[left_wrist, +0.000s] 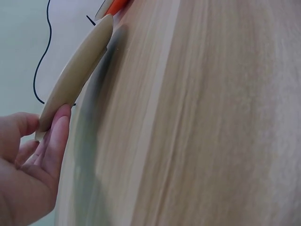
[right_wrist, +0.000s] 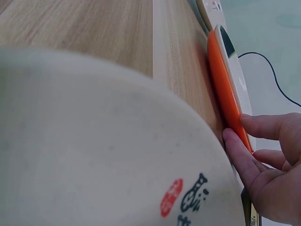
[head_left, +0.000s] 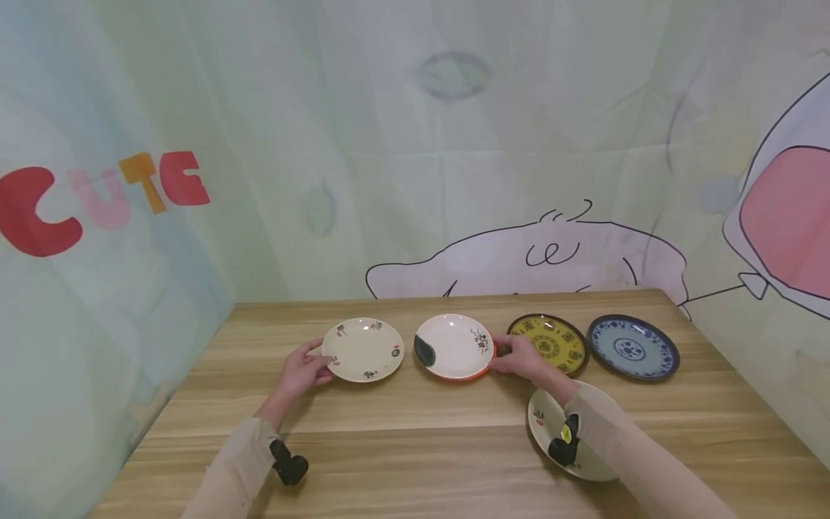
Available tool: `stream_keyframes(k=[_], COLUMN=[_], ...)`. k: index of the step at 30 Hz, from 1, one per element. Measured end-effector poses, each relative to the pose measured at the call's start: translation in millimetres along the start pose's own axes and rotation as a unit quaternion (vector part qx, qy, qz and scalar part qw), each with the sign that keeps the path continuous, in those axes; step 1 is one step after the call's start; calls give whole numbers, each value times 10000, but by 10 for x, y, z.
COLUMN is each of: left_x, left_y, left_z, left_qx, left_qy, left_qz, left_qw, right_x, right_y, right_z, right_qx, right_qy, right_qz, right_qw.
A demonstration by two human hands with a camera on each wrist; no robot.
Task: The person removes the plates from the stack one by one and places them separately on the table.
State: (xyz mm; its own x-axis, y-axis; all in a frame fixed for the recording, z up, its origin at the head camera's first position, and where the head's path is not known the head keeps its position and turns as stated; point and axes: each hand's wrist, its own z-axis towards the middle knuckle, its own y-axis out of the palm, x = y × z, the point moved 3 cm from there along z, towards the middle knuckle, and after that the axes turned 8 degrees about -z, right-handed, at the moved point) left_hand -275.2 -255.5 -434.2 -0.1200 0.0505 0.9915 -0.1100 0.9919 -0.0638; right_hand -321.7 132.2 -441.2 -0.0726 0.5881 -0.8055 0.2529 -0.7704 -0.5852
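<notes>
My left hand [head_left: 305, 370] pinches the left rim of a cream plate [head_left: 363, 349] with small red and black motifs. The left wrist view has this plate [left_wrist: 77, 70] edge-on, thumb on one face and fingers under the other, its shadow on the wood beneath. With my right hand [head_left: 519, 357] I hold the right rim of a white plate [head_left: 454, 346] with a dark green patch and an orange underside [right_wrist: 223, 77]. A second cream plate [head_left: 599, 461] lies below my right forearm, partly covered by the sleeve, and fills much of the right wrist view.
A yellow-green patterned plate [head_left: 551, 344] with a dark rim lies just right of my right hand. Beyond it is a blue floral plate [head_left: 634, 348] near the right side. All are on a wooden table [head_left: 415, 454], with a printed curtain [head_left: 324, 144] behind its far edge.
</notes>
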Motion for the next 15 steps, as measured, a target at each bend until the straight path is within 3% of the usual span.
stream_keyframes(k=[15], left_x=[-96], left_y=[-3], left_z=[-14], left_qx=[21], left_qy=[-185], left_qz=[174], left_qw=[9997], right_x=[12], right_y=[8], right_z=[1], right_qx=[-10], right_qy=[-61], right_qz=[95], right_qw=[9999])
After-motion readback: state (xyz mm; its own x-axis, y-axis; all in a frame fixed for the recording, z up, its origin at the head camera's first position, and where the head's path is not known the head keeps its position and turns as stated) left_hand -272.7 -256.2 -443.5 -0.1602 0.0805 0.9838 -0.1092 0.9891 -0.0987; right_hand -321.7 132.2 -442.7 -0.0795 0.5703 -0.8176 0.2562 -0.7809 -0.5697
